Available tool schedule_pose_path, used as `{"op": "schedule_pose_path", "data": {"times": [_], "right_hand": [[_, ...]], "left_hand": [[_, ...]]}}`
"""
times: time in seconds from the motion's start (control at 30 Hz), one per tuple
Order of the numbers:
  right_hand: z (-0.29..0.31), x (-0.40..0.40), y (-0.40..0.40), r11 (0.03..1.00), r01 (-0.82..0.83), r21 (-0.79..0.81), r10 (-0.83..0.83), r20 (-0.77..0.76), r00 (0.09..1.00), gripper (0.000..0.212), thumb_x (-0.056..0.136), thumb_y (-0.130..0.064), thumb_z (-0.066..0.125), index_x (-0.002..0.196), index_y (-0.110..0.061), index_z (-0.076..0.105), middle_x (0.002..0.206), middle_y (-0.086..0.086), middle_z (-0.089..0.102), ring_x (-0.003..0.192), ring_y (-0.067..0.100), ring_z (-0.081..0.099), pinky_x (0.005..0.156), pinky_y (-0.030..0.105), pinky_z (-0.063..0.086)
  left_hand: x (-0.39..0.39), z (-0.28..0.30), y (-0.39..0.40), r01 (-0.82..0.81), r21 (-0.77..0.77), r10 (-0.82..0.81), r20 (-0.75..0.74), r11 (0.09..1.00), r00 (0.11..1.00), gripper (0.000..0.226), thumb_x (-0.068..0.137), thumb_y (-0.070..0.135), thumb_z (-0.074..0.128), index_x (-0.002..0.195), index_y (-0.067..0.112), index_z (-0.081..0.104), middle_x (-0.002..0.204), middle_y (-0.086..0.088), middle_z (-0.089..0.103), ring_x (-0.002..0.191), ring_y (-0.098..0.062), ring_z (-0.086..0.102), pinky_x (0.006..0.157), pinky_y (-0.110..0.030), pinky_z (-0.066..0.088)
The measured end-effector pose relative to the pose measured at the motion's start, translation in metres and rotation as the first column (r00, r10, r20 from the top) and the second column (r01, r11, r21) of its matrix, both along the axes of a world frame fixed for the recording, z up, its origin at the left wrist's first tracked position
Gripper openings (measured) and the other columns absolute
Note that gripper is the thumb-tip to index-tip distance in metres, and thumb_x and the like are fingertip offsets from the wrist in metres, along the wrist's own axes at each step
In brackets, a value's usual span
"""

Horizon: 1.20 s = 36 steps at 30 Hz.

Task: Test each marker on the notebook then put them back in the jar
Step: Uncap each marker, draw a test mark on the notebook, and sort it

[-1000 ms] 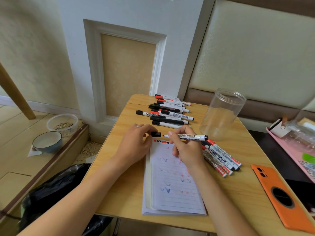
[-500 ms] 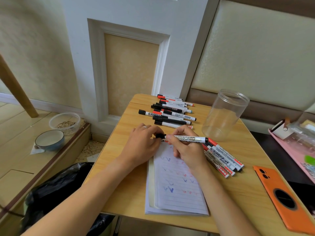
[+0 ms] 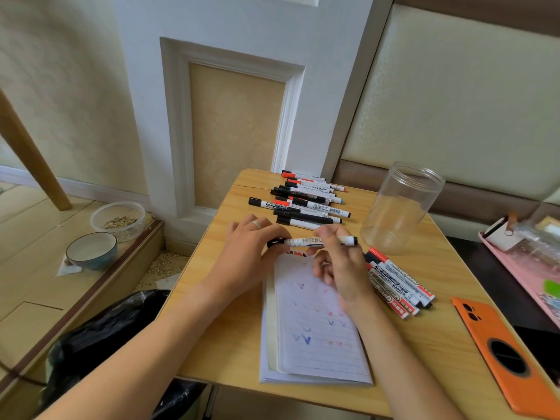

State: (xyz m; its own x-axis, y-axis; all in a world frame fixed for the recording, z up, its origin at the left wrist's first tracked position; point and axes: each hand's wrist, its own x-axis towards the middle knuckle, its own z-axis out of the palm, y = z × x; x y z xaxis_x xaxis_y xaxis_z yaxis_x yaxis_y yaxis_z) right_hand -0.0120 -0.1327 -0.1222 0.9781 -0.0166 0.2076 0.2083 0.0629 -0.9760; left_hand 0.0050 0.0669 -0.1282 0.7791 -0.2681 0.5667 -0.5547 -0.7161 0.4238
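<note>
— Two forearms come in from the near edge, and both are cut off by the frame low down. Between them lies the notebook point(image 3: 315, 322), open on the table point(image 3: 230, 344), its page carrying faint blue and red squiggles I can't count for sure.

— And the hands?

— Both are on one marker point(image 3: 315, 241), held level just above the top of the notebook. The left hand point(image 3: 251, 253) has its fingers curled round the black-capped end; the right hand point(image 3: 342, 268) pinches the white barrel, so part of the printed lettering is covered. Whether the cap is fully seated I can't tell.

— How many markers are beside the right hand?

— One small bunch point(image 3: 400, 286) lies just right of the notebook, touching each other; I make out roughly four, though the wrist hides their near ends. An orange phone case point(image 3: 503, 353) sits further right, its corner cut off.

— And further back?

— One clear jar point(image 3: 400, 207) stands upright with nothing inside, well right of the held marker. Behind the hands lies a row of markers point(image 3: 309, 201), about ten, overlapping so an exact count is hard. A pink tray point(image 3: 515, 268) is cut off at the right edge. Off the table on the left, one bowl point(image 3: 91, 250) and one clear tub point(image 3: 118, 219) sit on a ledge.
</note>
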Motion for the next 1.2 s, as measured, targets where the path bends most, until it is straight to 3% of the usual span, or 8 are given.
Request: {"op": "schedule_pose_path", "data": {"times": [0.1,0.23,0.4,0.57,0.73,1.0,1.1,1.2], "right_hand": [[-0.001,0.002,-0.004,0.996,0.088,0.003,-0.088,-0.013,0.996,0.012,0.099,-0.025,0.068,0.098,-0.016,0.061,0.075,0.009,0.066,0.047,0.016,0.05,0.037,0.02,0.029],[-0.003,0.001,-0.001,0.997,0.031,-0.074,-0.032,-0.011,0.999,0.013,0.101,-0.024,0.065,0.09,-0.017,0.062,0.078,0.011,0.067,0.046,0.018,0.051,0.038,0.02,0.031],[-0.004,0.0,0.002,0.979,-0.01,-0.205,0.004,-0.031,1.0,0.024,0.104,-0.029,0.06,0.094,-0.008,0.057,0.074,0.01,0.061,0.048,0.022,0.049,0.04,0.02,0.032],[-0.007,0.001,0.003,0.964,0.029,-0.264,-0.035,-0.021,0.999,0.028,0.104,-0.031,0.06,0.095,-0.007,0.049,0.065,0.006,0.054,0.049,0.022,0.044,0.042,0.023,0.033],[-0.009,0.002,0.003,0.957,0.033,-0.288,-0.036,-0.007,0.999,0.028,0.104,-0.033,0.061,0.093,-0.011,0.047,0.064,0.007,0.051,0.051,0.022,0.043,0.043,0.025,0.034],[-0.011,0.001,0.003,0.951,0.038,-0.308,-0.029,0.032,0.999,0.029,0.104,-0.036,0.061,0.09,-0.016,0.045,0.062,0.006,0.045,0.053,0.023,0.037,0.044,0.028,0.033],[-0.012,0.003,0.003,0.943,0.078,-0.323,-0.07,0.035,0.997,0.027,0.103,-0.038,0.061,0.089,-0.019,0.046,0.061,0.006,0.047,0.051,0.021,0.041,0.046,0.028,0.036],[-0.015,0.004,0.006,0.896,0.158,-0.416,-0.135,0.086,0.987,0.026,0.102,-0.042,0.061,0.089,-0.023,0.046,0.06,0.003,0.057,0.049,0.024,0.048,0.047,0.036,0.042]], "left_hand": [[0.001,-0.002,0.01,0.016,-0.024,-0.016,-0.011,1.0,1.0,0.018,0.097,0.041,0.062,0.11,0.032,0.069,0.1,0.013,0.063,0.097,-0.008,0.045,0.079,-0.035,0.04],[-0.008,-0.001,0.005,0.115,-0.18,-0.12,-0.021,0.977,0.993,0.015,0.099,0.036,0.059,0.107,0.024,0.061,0.101,0.01,0.054,0.1,-0.014,0.048,0.081,-0.033,0.048],[-0.011,0.004,-0.002,0.133,-0.265,-0.168,-0.113,0.955,0.979,0.043,0.084,0.056,0.067,0.117,0.028,0.069,0.103,0.01,0.055,0.09,-0.005,0.055,0.074,-0.014,0.043],[-0.01,-0.003,-0.006,0.101,-0.293,-0.138,-0.108,0.951,0.985,0.019,0.09,0.035,0.075,0.104,0.022,0.076,0.092,0.008,0.065,0.082,-0.007,0.057,0.066,-0.016,0.041],[-0.01,-0.005,-0.009,0.073,-0.32,-0.118,-0.123,0.945,0.985,0.008,0.092,0.03,0.075,0.095,0.023,0.074,0.086,0.006,0.062,0.077,-0.011,0.055,0.061,-0.018,0.037],[-0.01,-0.006,-0.012,0.051,-0.347,-0.112,-0.156,0.936,0.981,0.009,0.093,0.027,0.073,0.092,0.019,0.073,0.085,0.006,0.06,0.076,-0.008,0.053,0.061,-0.014,0.035],[-0.011,-0.006,-0.014,0.046,-0.335,-0.106,-0.165,0.941,0.981,0.013,0.094,0.034,0.071,0.097,0.021,0.074,0.09,0.009,0.059,0.084,-0.004,0.051,0.068,-0.016,0.037],[-0.01,-0.002,-0.009,-0.012,-0.201,-0.016,-0.135,0.98,0.991,0.017,0.093,0.042,0.07,0.103,0.03,0.076,0.098,0.01,0.056,0.097,-0.01,0.043,0.081,-0.025,0.041]]}}
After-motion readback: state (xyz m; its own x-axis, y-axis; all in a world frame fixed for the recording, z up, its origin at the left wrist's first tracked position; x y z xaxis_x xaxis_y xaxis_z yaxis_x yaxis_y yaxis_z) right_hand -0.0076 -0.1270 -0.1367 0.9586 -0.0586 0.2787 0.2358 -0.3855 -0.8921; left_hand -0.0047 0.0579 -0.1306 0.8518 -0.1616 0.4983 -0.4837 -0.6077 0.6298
